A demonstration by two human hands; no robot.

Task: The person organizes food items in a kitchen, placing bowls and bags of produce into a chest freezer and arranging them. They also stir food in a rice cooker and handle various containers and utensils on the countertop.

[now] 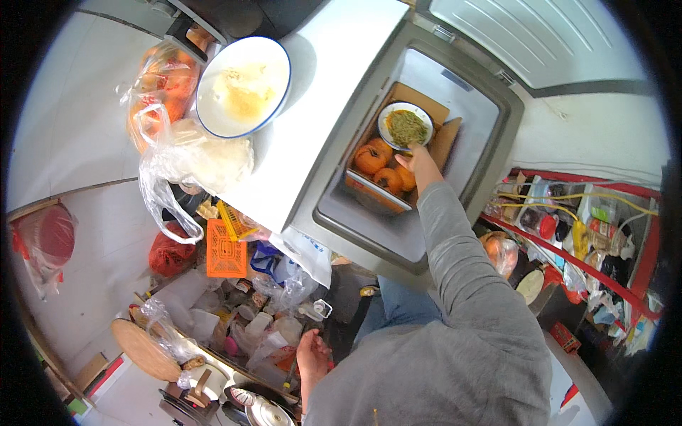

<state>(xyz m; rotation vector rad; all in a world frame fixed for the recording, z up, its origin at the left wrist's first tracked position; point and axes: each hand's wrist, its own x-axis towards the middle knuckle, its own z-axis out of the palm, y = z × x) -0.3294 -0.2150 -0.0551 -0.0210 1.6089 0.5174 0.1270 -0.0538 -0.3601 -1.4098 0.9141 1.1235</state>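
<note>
My right hand (pixel 414 160) reaches into an open chest freezer (pixel 367 242), its fingers at the near rim of a white plate (pixel 382 125) of green shredded food; whether they grip it I cannot tell. The plate rests at one end of a cardboard box (pixel 445 139). Several orange persimmon-like fruits (pixel 388 180) lie in the box beside the plate, just left of the hand. My left hand (pixel 313 354) hangs low by my body with loosely bent fingers, and no held thing shows in it. A blue-rimmed white bowl (pixel 243 88) with yellowish residue sits on the white surface left of the freezer.
The freezer lid (pixel 538 42) is raised. Plastic bags of orange fruit (pixel 168 85) and pale food (pixel 213 154) lie by the bowl. Below are an orange plastic basket (pixel 226 249) and cluttered containers. A red-framed shelf (pixel 573 253) stands at right, a kettle (pixel 209 381) at lower left.
</note>
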